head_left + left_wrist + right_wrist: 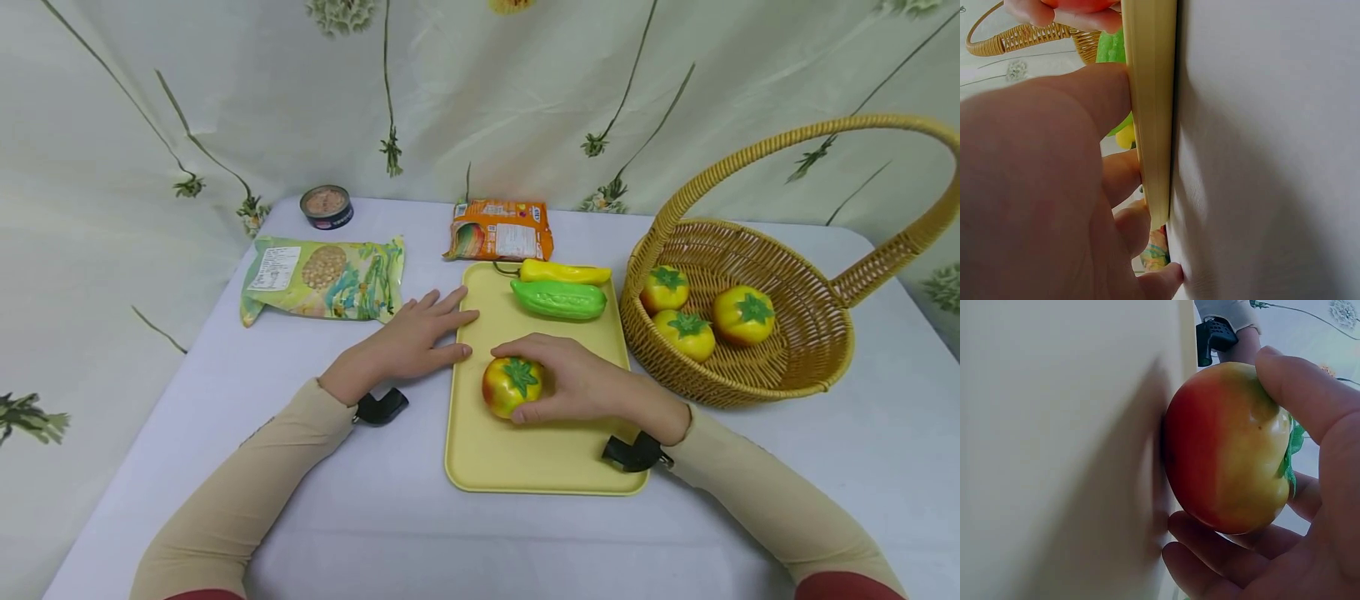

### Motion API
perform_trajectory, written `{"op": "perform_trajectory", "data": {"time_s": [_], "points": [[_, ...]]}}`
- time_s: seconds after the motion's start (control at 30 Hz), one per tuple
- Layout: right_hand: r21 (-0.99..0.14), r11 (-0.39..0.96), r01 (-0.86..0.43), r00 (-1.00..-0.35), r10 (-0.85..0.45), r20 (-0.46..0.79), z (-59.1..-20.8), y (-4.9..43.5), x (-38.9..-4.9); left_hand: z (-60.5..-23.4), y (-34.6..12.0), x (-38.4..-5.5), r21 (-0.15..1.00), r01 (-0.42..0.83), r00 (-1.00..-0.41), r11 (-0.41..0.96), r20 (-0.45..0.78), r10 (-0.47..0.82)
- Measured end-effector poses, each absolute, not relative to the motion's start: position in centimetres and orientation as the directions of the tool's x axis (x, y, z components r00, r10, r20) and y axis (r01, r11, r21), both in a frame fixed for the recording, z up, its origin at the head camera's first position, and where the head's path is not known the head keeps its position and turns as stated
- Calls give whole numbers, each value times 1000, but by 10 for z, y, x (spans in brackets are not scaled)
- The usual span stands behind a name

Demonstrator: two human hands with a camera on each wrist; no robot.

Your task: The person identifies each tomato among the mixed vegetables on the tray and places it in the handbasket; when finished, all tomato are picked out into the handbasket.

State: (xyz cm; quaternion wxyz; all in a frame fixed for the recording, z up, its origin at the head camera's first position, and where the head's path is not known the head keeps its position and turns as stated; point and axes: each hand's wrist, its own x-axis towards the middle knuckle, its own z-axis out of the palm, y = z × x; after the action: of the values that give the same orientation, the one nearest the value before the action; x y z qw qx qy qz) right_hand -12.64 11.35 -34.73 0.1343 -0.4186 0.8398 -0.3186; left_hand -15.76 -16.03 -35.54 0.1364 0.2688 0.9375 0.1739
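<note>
The right hand [577, 379] curls its thumb and fingers round a yellow-red toy tomato [504, 393] with a green star-shaped top. In the right wrist view, the tomato [1229, 450] sits at the surface of the pale yellow tray [540, 462]. Fingers of the left hand [416, 340] lie spread and fairly straight over the tray's left edge; the left wrist view shows their tips against its rim [1154, 125]. At the far end of the tray lie a yellow pepper [566, 272] and a green cucumber-like vegetable [558, 300].
A wicker basket [813, 367] with a tall handle stands right of the tray, holding three similar tomatoes [742, 315]. An orange packet [501, 231] lies behind the tray. To the left are a green bag of beans [322, 277] and a small round can [327, 207].
</note>
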Motion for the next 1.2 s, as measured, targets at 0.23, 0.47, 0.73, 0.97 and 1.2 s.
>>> {"op": "perform_trajectory", "data": {"time_s": [0.23, 0.47, 0.73, 0.97, 1.2], "points": [[-635, 448, -630, -613, -788, 52, -347, 115, -126, -356, -159, -158, 395, 461, -817, 795, -163, 554], [-630, 438, -642, -623, -776, 95, -339, 121, -124, -357, -158, -158, 396, 463, -815, 793, -161, 556], [-610, 468, -640, -653, -749, 111, -327, 135, -121, -357, -159, -157, 398, 457, -816, 795, -168, 553], [-544, 516, -662, -687, -708, 165, -308, 162, -117, -359, -160, -159, 392, 465, -816, 794, -157, 556], [-467, 562, -683, -708, -667, 232, -291, 195, -107, -358, -161, -159, 393, 464, -817, 794, -157, 555]]}}
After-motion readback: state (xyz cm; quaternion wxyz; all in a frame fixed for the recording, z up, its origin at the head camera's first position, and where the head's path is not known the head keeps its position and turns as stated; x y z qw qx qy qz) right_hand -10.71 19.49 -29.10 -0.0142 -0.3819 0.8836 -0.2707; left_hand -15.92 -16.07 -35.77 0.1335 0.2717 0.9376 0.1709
